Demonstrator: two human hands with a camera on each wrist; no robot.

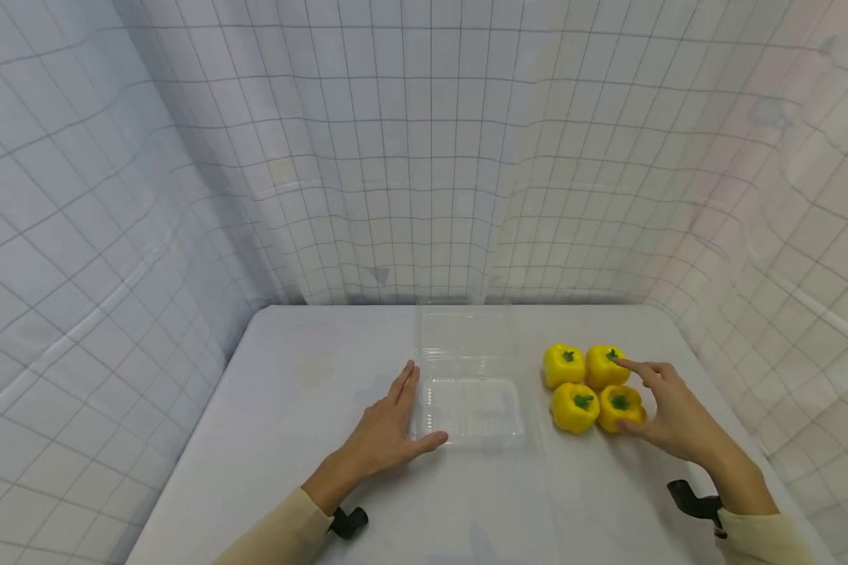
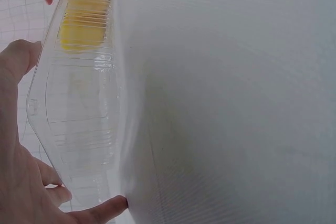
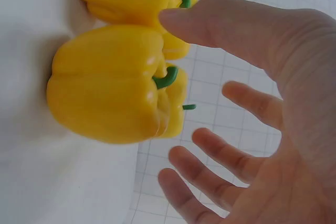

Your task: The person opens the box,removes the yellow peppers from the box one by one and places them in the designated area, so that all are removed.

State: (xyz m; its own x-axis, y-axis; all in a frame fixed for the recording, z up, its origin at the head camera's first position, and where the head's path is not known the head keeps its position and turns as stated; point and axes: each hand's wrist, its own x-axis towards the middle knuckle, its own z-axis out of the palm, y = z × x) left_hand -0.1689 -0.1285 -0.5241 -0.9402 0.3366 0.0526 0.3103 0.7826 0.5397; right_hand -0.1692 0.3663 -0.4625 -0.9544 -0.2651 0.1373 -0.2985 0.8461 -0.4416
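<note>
A clear plastic clamshell box (image 1: 475, 447) lies unfolded on the table, its lid (image 1: 466, 333) lying back on the far side. My left hand (image 1: 385, 431) is spread around the box's near left corner, thumb at the front rim and straight fingers along the left side. To the right, several yellow bell peppers (image 1: 575, 409) with green stems stand in a tight cluster. My right hand (image 1: 671, 412) hovers at their right side, fingers apart and nothing held. The right wrist view shows its thumb close to a bell pepper (image 3: 107, 85); contact I cannot tell.
The white table (image 1: 283, 392) carries the box and peppers. Grid-patterned white curtains (image 1: 410, 157) enclose its back and both sides. A black wrist mount (image 1: 694, 501) sits below the right wrist, and another (image 1: 349, 522) below the left.
</note>
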